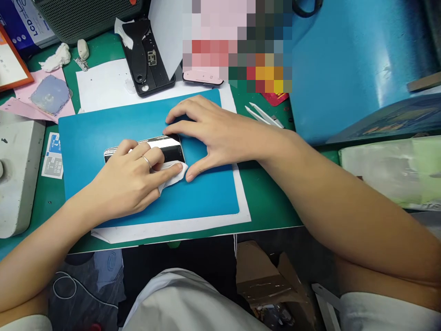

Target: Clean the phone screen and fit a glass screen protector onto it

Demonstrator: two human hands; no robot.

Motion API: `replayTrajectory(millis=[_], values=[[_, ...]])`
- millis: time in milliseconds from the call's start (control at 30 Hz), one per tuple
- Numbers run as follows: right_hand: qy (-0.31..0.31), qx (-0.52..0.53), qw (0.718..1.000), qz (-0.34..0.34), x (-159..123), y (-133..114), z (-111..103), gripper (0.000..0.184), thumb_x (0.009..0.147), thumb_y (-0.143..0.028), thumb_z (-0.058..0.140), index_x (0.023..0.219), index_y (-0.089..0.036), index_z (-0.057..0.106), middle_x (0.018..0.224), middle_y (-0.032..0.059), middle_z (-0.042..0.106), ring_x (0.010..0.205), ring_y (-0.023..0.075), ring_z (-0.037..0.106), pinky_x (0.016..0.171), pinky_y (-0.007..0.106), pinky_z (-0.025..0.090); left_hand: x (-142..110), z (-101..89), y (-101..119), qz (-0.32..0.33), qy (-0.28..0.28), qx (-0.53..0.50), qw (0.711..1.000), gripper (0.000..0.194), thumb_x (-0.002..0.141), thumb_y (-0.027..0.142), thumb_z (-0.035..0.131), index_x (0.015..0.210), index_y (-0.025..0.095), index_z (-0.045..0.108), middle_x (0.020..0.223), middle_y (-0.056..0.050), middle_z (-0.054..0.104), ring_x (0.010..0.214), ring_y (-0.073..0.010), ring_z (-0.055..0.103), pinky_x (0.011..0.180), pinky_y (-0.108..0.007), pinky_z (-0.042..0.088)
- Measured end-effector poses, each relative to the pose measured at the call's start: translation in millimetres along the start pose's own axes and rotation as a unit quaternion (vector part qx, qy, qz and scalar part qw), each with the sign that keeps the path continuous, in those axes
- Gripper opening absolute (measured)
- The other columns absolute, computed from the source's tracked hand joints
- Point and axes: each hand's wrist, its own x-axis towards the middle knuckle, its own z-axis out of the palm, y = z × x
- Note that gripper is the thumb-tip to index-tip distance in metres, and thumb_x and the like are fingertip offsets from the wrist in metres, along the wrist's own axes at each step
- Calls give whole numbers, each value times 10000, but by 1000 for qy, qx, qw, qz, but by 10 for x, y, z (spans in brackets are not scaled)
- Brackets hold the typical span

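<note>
A black smartphone (pixel 168 146) lies flat on a blue mat (pixel 103 128) in the middle of the green table. My left hand (pixel 132 181), with a ring on one finger, presses a small white wipe (pixel 172 172) against the phone's near edge. My right hand (pixel 210 133) rests on the mat at the phone's right end, fingers on its far corner and thumb at its near corner, steadying it. Much of the phone is hidden under my left hand.
Behind the mat lie a black phone back cover (pixel 146 59), a pink phone (pixel 203 77), white tweezers (pixel 263 115) and white paper (pixel 103 85). A grey block (pixel 17 170) stands at left, a large blue sheet roll (pixel 351 69) at right. Wipe packets (pixel 53 156) lie left.
</note>
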Motion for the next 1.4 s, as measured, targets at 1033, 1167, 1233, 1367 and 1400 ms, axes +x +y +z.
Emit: replayTrajectory(millis=[1033, 1167, 1233, 1367, 1400], values=[[23, 18, 999, 32, 40, -20, 42, 779, 873, -789, 769, 1395, -224, 648, 1521, 204, 603, 1409, 487, 507, 1159, 700, 426, 76, 117, -15, -175, -12, -9, 985, 573, 1056, 265, 396, 1604, 232, 563, 1190, -168, 662, 1029, -350, 592, 955, -541, 454], [25, 13, 999, 27, 29, -19, 44, 729, 885, -790, 758, 1361, -245, 668, 1510, 186, 612, 1410, 475, 509, 1156, 694, 434, 84, 150, 22, -143, 3, 15, 990, 515, 1080, 277, 385, 1542, 260, 612, 1150, -147, 657, 1005, -317, 585, 917, -504, 463], [27, 10, 999, 26, 26, -19, 44, 707, 892, -781, 758, 1356, -256, 668, 1506, 179, 617, 1407, 468, 513, 1155, 691, 438, 86, 162, 21, -140, 12, 19, 990, 508, 1087, 284, 384, 1540, 277, 615, 1137, -139, 655, 1008, -311, 583, 911, -496, 463], [21, 7, 999, 29, 28, -18, 40, 710, 891, -762, 770, 1371, -252, 656, 1516, 186, 612, 1409, 470, 512, 1155, 683, 439, 87, 144, -4, -159, -2, 15, 987, 544, 1102, 299, 359, 1593, 242, 585, 1142, -157, 658, 1007, -329, 584, 909, -514, 462], [19, 8, 999, 31, 30, -19, 39, 717, 889, -760, 771, 1374, -245, 656, 1518, 190, 609, 1413, 473, 508, 1157, 681, 436, 87, 134, -3, -162, -8, 13, 987, 549, 1102, 295, 357, 1598, 229, 582, 1148, -164, 659, 1007, -334, 586, 909, -517, 460]])
